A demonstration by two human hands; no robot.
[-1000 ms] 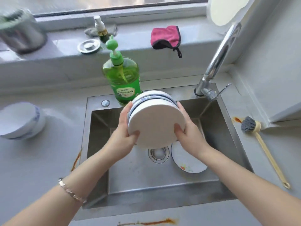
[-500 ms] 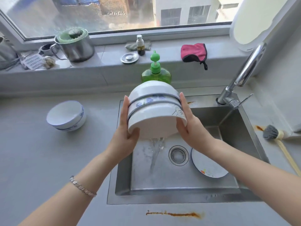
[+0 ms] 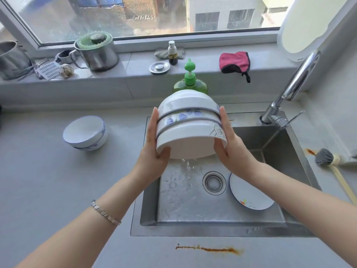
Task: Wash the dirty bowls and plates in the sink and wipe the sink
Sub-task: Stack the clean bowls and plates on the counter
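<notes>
I hold a stack of white bowls with blue patterns (image 3: 188,120) tipped mouth-down above the steel sink (image 3: 216,227). Water runs out of the stack onto the sink floor. My left hand (image 3: 153,149) grips the stack's left side, thumb under the rim. My right hand (image 3: 229,146) grips the right side the same way. A small white plate with a coloured motif (image 3: 251,196) lies in the sink's right half, beside the drain (image 3: 214,183). Another stack of white and blue bowls (image 3: 85,133) rests on the counter to the left.
A green soap pump bottle (image 3: 190,82) stands behind the held bowls. The faucet (image 3: 289,88) rises at the sink's right rear. A dish brush (image 3: 332,163) lies on the right counter. A pink cloth (image 3: 234,61), a metal pot (image 3: 97,52) and a sink plug (image 3: 159,67) sit on the windowsill.
The bowl stack has tipped from facing me to mouth-down, and water now pours from it. The camera view has risen to show the window.
</notes>
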